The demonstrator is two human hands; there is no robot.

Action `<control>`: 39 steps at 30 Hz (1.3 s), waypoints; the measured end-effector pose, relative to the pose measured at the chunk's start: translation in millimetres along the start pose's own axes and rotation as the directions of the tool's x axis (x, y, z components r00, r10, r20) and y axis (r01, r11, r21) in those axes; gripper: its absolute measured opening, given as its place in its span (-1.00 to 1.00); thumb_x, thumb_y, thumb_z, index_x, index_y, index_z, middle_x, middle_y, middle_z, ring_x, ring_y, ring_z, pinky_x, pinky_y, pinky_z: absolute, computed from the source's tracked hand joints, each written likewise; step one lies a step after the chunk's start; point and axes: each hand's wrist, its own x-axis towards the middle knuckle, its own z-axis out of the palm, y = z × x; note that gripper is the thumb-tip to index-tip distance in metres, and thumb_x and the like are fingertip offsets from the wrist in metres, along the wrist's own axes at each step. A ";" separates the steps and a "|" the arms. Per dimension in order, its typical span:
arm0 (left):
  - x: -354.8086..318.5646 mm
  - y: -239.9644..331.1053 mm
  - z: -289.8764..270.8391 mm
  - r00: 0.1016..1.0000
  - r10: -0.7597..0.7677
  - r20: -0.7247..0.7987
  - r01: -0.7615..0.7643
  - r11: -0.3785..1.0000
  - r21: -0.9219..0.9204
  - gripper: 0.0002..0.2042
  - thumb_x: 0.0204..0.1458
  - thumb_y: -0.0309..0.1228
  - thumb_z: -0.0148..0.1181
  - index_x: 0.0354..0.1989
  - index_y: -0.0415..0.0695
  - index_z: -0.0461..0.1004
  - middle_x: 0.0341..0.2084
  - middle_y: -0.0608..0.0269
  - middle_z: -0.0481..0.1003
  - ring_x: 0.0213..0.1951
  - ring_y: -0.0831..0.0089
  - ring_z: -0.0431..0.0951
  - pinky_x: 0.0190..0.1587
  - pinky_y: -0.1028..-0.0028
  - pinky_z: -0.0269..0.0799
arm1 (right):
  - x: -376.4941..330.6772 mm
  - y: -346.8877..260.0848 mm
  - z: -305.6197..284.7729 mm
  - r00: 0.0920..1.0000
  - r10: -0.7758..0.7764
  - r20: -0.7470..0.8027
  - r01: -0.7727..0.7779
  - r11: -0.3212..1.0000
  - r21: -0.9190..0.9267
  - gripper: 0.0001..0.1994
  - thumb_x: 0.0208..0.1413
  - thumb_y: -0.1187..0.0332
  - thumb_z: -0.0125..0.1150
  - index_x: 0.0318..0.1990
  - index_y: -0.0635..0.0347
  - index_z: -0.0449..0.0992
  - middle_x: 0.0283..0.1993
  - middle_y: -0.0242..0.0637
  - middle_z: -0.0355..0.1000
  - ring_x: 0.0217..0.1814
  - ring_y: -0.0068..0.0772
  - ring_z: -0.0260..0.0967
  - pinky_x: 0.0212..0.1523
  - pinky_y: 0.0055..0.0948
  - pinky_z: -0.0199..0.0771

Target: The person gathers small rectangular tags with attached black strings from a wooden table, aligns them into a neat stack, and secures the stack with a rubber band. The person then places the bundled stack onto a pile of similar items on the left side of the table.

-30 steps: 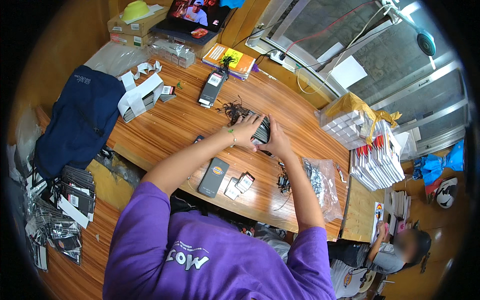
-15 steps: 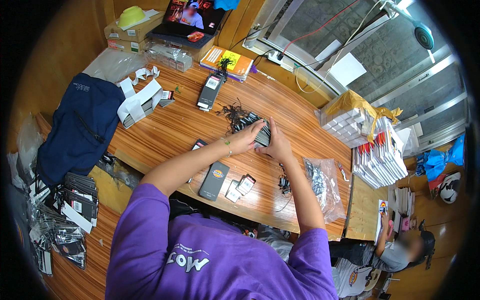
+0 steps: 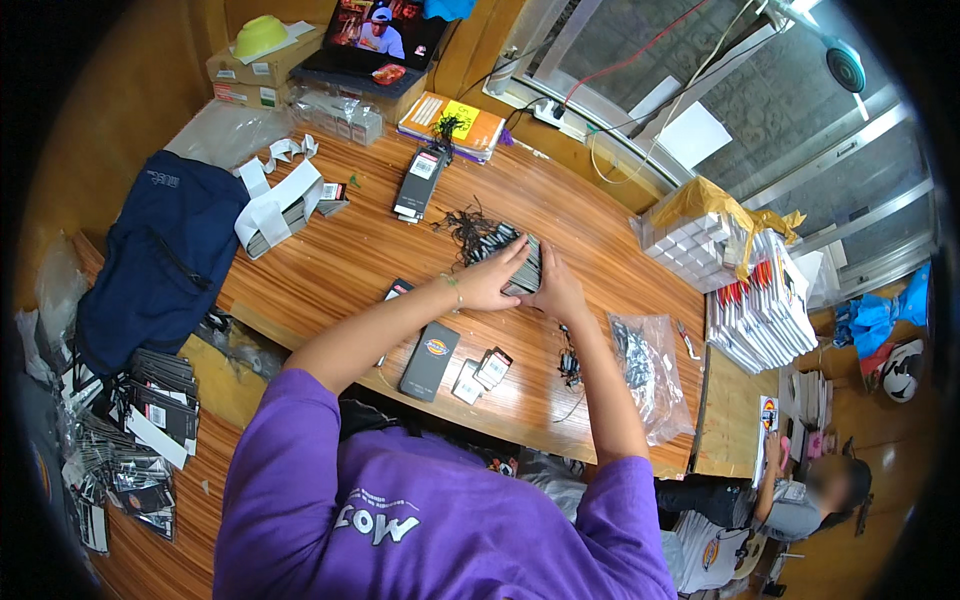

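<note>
A thick stack of dark hang tags [image 3: 528, 270] stands on the wooden table, its black strings [image 3: 466, 232] trailing in a tangle to the far left. My left hand [image 3: 488, 284] presses against the stack's near left side, fingers reaching along it. From the right, my right hand [image 3: 558, 290] holds the opposite side, so the stack is squeezed between both hands. Near my left forearm lie a large black tag [image 3: 430, 360] and a few small white tags [image 3: 482, 374]. Beyond the stack rests a strung bundle of black tags [image 3: 420, 182].
A clear plastic bag [image 3: 650, 375] of strings lies right of my right forearm. White boxes [image 3: 690, 245] and stacked white packs [image 3: 760, 310] stand at the right. A navy bag [image 3: 160, 260] occupies the left, a laptop [image 3: 380, 35] the back. Another person [image 3: 800, 505] sits at lower right.
Both hands keep their hold on the stack, with only slight finger shifts. The person at lower right has moved their head and arm a little.
</note>
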 end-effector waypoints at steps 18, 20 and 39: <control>40.1 -32.1 32.0 0.908 -0.333 -0.253 0.242 0.912 -0.332 -0.38 0.01 -0.27 0.09 0.19 -0.31 0.04 0.16 -0.12 0.11 0.21 0.14 0.10 0.22 0.39 0.01 | -2.4 -6.9 -6.7 0.991 0.091 0.093 -0.093 0.996 0.015 0.03 -0.51 0.05 0.44 0.21 0.22 0.05 0.13 0.00 0.21 0.12 -0.06 0.21 0.01 -0.25 0.31; 37.8 -34.7 29.5 0.906 -0.365 -0.216 0.275 0.893 -0.356 -0.39 0.01 -0.28 0.09 0.18 -0.31 0.05 0.16 -0.12 0.12 0.20 0.14 0.12 0.21 0.38 0.02 | -5.5 -18.7 -15.3 0.970 0.203 0.133 -0.195 0.978 -0.071 0.01 -0.51 0.03 0.43 0.21 0.17 0.07 0.11 -0.02 0.23 0.10 -0.07 0.24 -0.01 -0.25 0.33; 23.4 -25.8 -11.9 0.993 0.086 0.076 -0.094 0.990 0.102 0.06 -0.51 -0.15 0.46 0.20 -0.32 -0.04 0.19 -0.07 -0.02 0.25 0.10 -0.04 0.26 0.33 -0.05 | -7.4 -7.6 -6.5 1.000 0.013 0.001 -0.013 0.999 0.051 -0.01 -0.53 0.06 0.46 0.16 0.21 0.10 0.01 0.02 0.31 0.01 0.00 0.30 -0.05 -0.23 0.34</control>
